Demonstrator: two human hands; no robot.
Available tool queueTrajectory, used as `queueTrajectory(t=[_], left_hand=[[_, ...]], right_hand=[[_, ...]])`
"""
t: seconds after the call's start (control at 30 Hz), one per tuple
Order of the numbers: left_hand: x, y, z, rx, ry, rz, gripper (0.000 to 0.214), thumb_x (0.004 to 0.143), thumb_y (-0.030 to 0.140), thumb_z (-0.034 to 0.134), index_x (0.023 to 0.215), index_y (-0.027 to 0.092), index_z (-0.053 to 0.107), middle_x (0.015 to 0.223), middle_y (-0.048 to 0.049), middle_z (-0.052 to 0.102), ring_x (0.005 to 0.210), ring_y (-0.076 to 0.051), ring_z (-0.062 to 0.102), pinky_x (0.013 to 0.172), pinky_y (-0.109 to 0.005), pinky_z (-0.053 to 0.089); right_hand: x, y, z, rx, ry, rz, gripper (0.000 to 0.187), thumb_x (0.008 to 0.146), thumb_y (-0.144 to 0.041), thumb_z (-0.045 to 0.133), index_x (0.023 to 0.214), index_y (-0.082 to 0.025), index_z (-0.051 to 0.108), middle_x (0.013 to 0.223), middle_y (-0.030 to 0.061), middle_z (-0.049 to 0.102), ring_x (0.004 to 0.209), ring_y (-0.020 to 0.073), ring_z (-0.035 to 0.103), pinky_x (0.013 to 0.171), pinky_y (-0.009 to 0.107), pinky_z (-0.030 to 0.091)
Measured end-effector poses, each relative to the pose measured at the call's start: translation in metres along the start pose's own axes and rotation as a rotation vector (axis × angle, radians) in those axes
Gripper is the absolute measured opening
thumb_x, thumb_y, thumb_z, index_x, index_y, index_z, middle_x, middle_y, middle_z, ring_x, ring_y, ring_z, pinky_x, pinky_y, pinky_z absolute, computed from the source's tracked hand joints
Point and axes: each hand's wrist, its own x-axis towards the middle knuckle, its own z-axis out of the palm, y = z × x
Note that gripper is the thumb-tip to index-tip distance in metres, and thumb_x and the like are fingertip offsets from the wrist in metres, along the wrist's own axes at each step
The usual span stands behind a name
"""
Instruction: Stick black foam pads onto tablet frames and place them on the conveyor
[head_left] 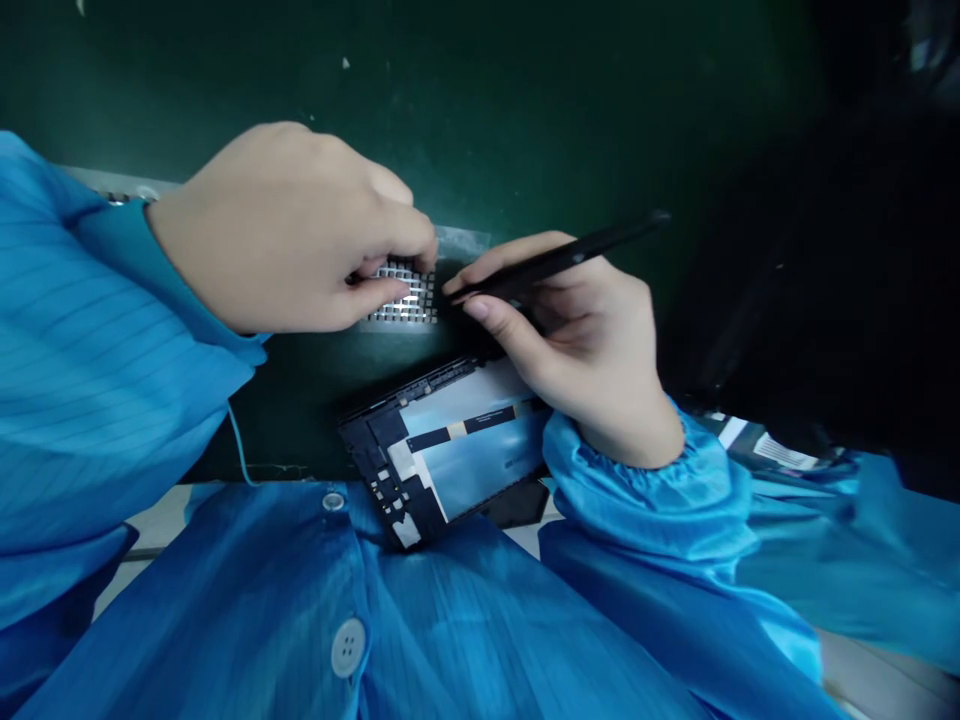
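My left hand [300, 230] is closed over a clear sheet of small square pads [420, 295], thumb and index finger pressed on its right end. In my right hand [600, 330] are slim black tweezers [547, 262], held like a pen. Their tip is just right of the sheet, apart from it; whether it carries a pad is too small to tell. Below both hands an opened tablet-like device [480, 440] lies tilted at the table's front edge, showing a silvery panel and a dark ribbon. My right wrist covers its right end.
The dark green table [562, 120] has small specks of debris. Another end of a clear strip [112, 185] shows behind my left sleeve. At the right are a dark shape [840, 260] and an item with a white barcode label [784, 452].
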Motion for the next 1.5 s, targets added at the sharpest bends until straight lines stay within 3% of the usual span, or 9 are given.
queueTrajectory(t=[0.2,0.4,0.47,0.63,0.8,0.97,1.13,1.37,1.5], left_hand=[[0.000,0.002,-0.001,0.004,0.007,-0.028,0.077,0.097,0.067,0.019,0.115,0.027,0.082,0.093,-0.0054,0.061,0.114,-0.033,0.069,0.116,-0.060,0.047],[0.001,0.000,-0.001,0.098,0.015,0.031,0.071,0.096,0.055,0.020,0.117,0.027,0.082,0.087,-0.0075,0.061,0.098,-0.030,0.070,0.102,-0.052,0.054],[0.000,-0.001,-0.001,0.084,0.029,0.043,0.068,0.096,0.054,0.023,0.119,0.028,0.083,0.090,-0.0079,0.065,0.099,-0.029,0.070,0.104,-0.051,0.054],[-0.003,-0.002,-0.002,0.071,0.057,0.053,0.070,0.100,0.055,0.023,0.125,0.028,0.083,0.094,-0.0060,0.068,0.099,-0.027,0.071,0.103,-0.052,0.056],[-0.003,-0.008,0.002,0.032,0.092,0.053,0.078,0.101,0.069,0.021,0.121,0.029,0.085,0.089,-0.0046,0.065,0.099,-0.029,0.073,0.105,-0.056,0.057],[-0.003,-0.009,0.005,0.043,0.115,0.057,0.080,0.102,0.074,0.022,0.122,0.028,0.085,0.090,-0.0052,0.068,0.094,-0.026,0.073,0.104,-0.055,0.058],[-0.001,-0.003,0.002,0.071,0.084,0.044,0.086,0.102,0.072,0.015,0.122,0.027,0.085,0.087,-0.0053,0.066,0.096,-0.027,0.073,0.099,-0.051,0.058],[-0.003,-0.005,0.000,0.116,0.115,0.104,0.068,0.104,0.054,0.025,0.122,0.028,0.085,0.085,-0.0064,0.069,0.081,-0.019,0.062,0.089,-0.040,0.056],[-0.003,-0.003,0.001,0.122,0.088,0.080,0.065,0.101,0.050,0.026,0.116,0.026,0.084,0.087,-0.0076,0.069,0.084,-0.022,0.064,0.092,-0.045,0.056]], right_hand=[[0.005,0.002,0.004,0.047,-0.001,0.032,0.019,0.103,-0.047,0.080,0.113,-0.031,0.079,0.115,0.0041,0.086,0.108,0.0280,0.084,0.103,0.051,0.074],[0.007,-0.002,0.000,0.076,-0.011,0.112,0.024,0.100,-0.052,0.084,0.107,-0.030,0.077,0.107,0.0031,0.085,0.100,0.0276,0.083,0.098,0.050,0.074],[-0.002,-0.001,0.000,0.118,0.086,0.102,0.020,0.102,-0.049,0.081,0.111,-0.032,0.076,0.105,0.0022,0.084,0.093,0.0255,0.082,0.090,0.047,0.074],[-0.044,0.004,0.017,0.036,0.608,0.012,0.005,0.105,-0.035,0.076,0.109,-0.034,0.076,0.096,0.0025,0.073,0.086,0.0230,0.076,0.080,0.042,0.067],[-0.059,0.016,0.037,0.064,0.703,-0.057,0.007,0.105,-0.030,0.076,0.112,-0.028,0.073,0.100,0.0007,0.072,0.086,0.0195,0.078,0.081,0.039,0.067],[-0.062,0.017,0.033,-0.002,0.631,-0.049,0.010,0.106,-0.026,0.072,0.116,-0.029,0.073,0.103,0.0020,0.075,0.094,0.0223,0.079,0.086,0.043,0.068],[-0.057,-0.005,0.014,-0.121,0.490,0.002,0.013,0.107,-0.029,0.074,0.119,-0.031,0.075,0.106,0.0039,0.080,0.100,0.0252,0.080,0.092,0.047,0.068],[0.001,-0.009,-0.001,-0.037,-0.028,0.035,0.024,0.104,-0.054,0.077,0.111,-0.031,0.077,0.111,0.0036,0.085,0.106,0.0282,0.083,0.102,0.050,0.073],[0.007,-0.002,0.001,-0.027,-0.058,0.016,0.020,0.105,-0.049,0.077,0.111,-0.030,0.079,0.112,0.0029,0.086,0.106,0.0271,0.083,0.102,0.048,0.073]])
